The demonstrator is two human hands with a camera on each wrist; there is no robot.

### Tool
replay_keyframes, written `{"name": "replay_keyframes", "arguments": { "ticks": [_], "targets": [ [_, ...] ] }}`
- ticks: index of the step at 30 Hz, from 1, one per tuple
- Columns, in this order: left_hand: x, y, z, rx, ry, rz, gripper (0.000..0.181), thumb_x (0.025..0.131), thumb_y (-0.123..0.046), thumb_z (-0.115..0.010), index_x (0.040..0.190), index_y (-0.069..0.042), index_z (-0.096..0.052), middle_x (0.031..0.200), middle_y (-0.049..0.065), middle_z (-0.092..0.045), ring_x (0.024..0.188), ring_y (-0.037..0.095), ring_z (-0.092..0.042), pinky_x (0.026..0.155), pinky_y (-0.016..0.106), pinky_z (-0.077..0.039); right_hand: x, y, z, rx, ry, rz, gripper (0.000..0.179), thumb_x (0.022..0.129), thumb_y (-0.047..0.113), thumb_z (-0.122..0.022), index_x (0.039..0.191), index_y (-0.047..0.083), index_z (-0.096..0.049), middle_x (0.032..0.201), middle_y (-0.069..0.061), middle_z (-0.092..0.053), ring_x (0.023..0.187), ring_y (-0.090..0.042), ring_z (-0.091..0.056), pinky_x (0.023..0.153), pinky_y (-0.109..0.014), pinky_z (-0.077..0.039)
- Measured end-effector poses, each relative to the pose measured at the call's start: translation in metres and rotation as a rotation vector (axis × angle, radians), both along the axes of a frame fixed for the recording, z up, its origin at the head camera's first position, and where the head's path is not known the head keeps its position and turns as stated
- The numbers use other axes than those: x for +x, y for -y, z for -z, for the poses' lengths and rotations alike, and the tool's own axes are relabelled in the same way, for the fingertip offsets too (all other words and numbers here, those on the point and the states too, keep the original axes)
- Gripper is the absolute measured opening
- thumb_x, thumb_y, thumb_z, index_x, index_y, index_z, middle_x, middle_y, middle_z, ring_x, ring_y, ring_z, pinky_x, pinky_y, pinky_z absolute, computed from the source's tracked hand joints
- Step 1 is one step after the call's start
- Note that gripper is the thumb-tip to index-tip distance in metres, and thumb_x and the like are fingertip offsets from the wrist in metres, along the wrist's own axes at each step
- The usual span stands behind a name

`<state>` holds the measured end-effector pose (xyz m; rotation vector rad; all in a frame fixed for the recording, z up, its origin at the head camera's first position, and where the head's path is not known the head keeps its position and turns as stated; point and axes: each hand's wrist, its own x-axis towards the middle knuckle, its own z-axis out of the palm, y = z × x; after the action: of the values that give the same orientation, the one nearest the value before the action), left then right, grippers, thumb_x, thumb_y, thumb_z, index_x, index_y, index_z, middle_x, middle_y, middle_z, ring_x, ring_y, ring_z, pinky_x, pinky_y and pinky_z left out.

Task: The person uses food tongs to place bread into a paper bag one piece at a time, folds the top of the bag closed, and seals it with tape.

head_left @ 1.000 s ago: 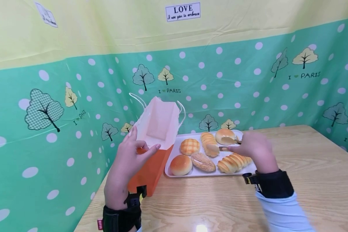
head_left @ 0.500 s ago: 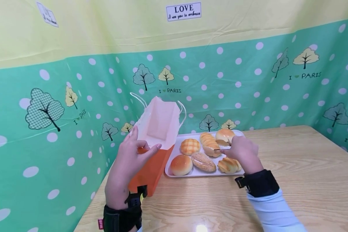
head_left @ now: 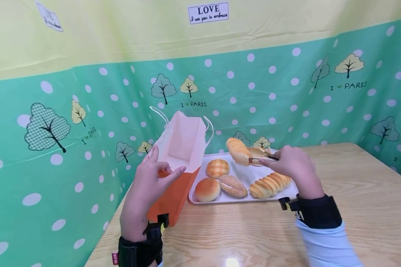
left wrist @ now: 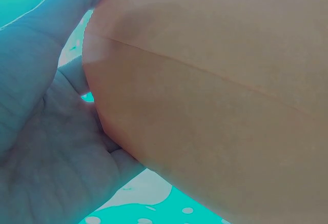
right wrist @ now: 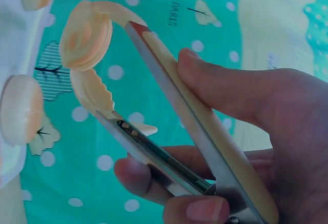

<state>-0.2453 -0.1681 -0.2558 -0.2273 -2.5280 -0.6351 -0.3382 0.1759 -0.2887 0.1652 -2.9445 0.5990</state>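
Observation:
Ahead on the left, an orange paper bag (head_left: 170, 196) with a white inside stands with its mouth spread towards me. My left hand (head_left: 147, 181) pinches the near left of its rim; in the left wrist view the thumb and fingers lie on both sides of the bag wall. A pair of tongs (right wrist: 179, 101) with cream tips is held in my right hand (head_left: 297, 165). Between the tips is a ridged long bread roll (head_left: 237, 150), raised over the white tray (head_left: 245, 174). Behind the tongs, a round bun is mostly hidden.
On the tray are a checkered bun (head_left: 218, 168), a shiny round bun (head_left: 207, 189), a crumb-coated oval bun (head_left: 233, 185) and another ridged roll (head_left: 270, 184). White string handles (head_left: 209, 129) rise from the bag. A green dotted curtain (head_left: 270, 92) hangs behind the wooden table (head_left: 364, 185).
My right hand reached over the tray with the tongs, gripped the back ridged roll and lifted it off the tray, drawing back slightly right. The left hand and bag have stayed still.

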Motion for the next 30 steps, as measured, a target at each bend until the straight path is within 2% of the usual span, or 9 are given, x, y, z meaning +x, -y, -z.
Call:
{"name": "replay_keyframes", "arguments": {
  "ticks": [3, 5, 9, 14, 18, 20, 21, 25, 30],
  "targets": [
    [0.0, 0.0, 0.0, 0.003, -0.001, 0.004, 0.038, 0.078, -0.04, -0.071, 0.059, -0.01, -0.062, 0.148, 0.032, -0.029, 0.137, 0.045, -0.022, 0.076, 0.052, -0.058, 0.008, -0.006, -0.011, -0.034, -0.047, -0.028, 0.075, 0.073, 0.073, -0.052, 0.09, 0.002, -0.069, 0.077, -0.019, -0.062, 0.068, -0.03, -0.055, 0.051, -0.037, -0.041],
    [0.001, 0.001, 0.0, 0.006, -0.005, 0.006, 0.037, 0.078, -0.04, -0.071, 0.059, -0.01, -0.062, 0.148, 0.033, -0.029, 0.137, 0.045, -0.022, 0.079, 0.055, -0.056, 0.015, -0.008, -0.019, -0.052, -0.09, -0.041, 0.085, 0.073, 0.075, -0.05, 0.113, 0.002, -0.066, 0.096, -0.027, -0.067, 0.08, -0.036, -0.059, 0.057, -0.042, -0.045],
    [0.0, 0.001, 0.001, 0.005, -0.018, 0.012, 0.036, 0.078, -0.038, -0.071, 0.059, -0.009, -0.062, 0.147, 0.034, -0.03, 0.137, 0.045, -0.022, 0.079, 0.055, -0.056, 0.031, -0.009, -0.034, -0.081, -0.136, -0.024, 0.092, 0.073, 0.078, -0.045, 0.127, 0.005, -0.056, 0.117, -0.037, -0.058, 0.095, -0.046, -0.055, 0.061, -0.046, -0.045],
    [0.0, 0.0, 0.001, 0.004, -0.018, 0.011, 0.036, 0.078, -0.039, -0.072, 0.06, -0.009, -0.063, 0.148, 0.032, -0.029, 0.137, 0.044, -0.023, 0.077, 0.054, -0.057, 0.048, -0.009, -0.046, -0.138, -0.182, -0.011, 0.09, 0.075, 0.076, -0.046, 0.133, 0.008, -0.05, 0.126, -0.037, -0.053, 0.091, -0.042, -0.056, 0.054, -0.038, -0.039],
    [0.001, 0.001, 0.0, 0.009, -0.004, 0.006, 0.037, 0.078, -0.04, -0.071, 0.061, -0.009, -0.063, 0.149, 0.031, -0.028, 0.137, 0.044, -0.021, 0.079, 0.054, -0.056, 0.058, -0.003, -0.052, -0.185, -0.262, -0.022, 0.08, 0.078, 0.071, -0.049, 0.133, 0.013, -0.051, 0.112, -0.03, -0.065, 0.076, -0.033, -0.056, 0.05, -0.036, -0.035],
    [0.001, 0.001, 0.0, 0.01, 0.001, 0.004, 0.037, 0.078, -0.041, -0.071, 0.061, -0.009, -0.063, 0.149, 0.031, -0.027, 0.138, 0.043, -0.021, 0.077, 0.053, -0.057, 0.063, 0.003, -0.054, -0.21, -0.311, -0.025, 0.076, 0.078, 0.069, -0.051, 0.131, 0.015, -0.054, 0.089, -0.023, -0.07, 0.067, -0.027, -0.051, 0.048, -0.035, -0.032],
    [0.001, 0.001, 0.0, 0.01, 0.001, 0.003, 0.037, 0.078, -0.041, -0.071, 0.061, -0.009, -0.063, 0.149, 0.031, -0.027, 0.138, 0.044, -0.021, 0.077, 0.053, -0.058, 0.064, 0.006, -0.054, -0.217, -0.329, -0.026, 0.073, 0.078, 0.068, -0.051, 0.131, 0.016, -0.054, 0.076, -0.018, -0.067, 0.062, -0.025, -0.048, 0.047, -0.035, -0.03],
    [0.001, 0.001, 0.0, 0.01, 0.004, 0.002, 0.038, 0.078, -0.042, -0.07, 0.061, -0.009, -0.063, 0.149, 0.031, -0.027, 0.137, 0.044, -0.022, 0.076, 0.052, -0.058, 0.071, 0.02, -0.056, -0.253, -0.375, -0.054, 0.068, 0.079, 0.066, -0.053, 0.13, 0.02, -0.056, 0.052, -0.004, -0.046, 0.056, -0.022, -0.042, 0.046, -0.035, -0.027],
    [0.002, 0.002, 0.0, 0.018, 0.001, 0.007, 0.038, 0.078, -0.042, -0.071, 0.06, -0.009, -0.062, 0.149, 0.031, -0.027, 0.137, 0.044, -0.022, 0.081, 0.055, -0.055, 0.076, 0.039, -0.053, -0.298, -0.423, -0.107, 0.065, 0.079, 0.064, -0.056, 0.129, 0.022, -0.057, 0.051, -0.002, -0.041, 0.05, -0.02, -0.038, 0.043, -0.034, -0.028]
  ]
}}
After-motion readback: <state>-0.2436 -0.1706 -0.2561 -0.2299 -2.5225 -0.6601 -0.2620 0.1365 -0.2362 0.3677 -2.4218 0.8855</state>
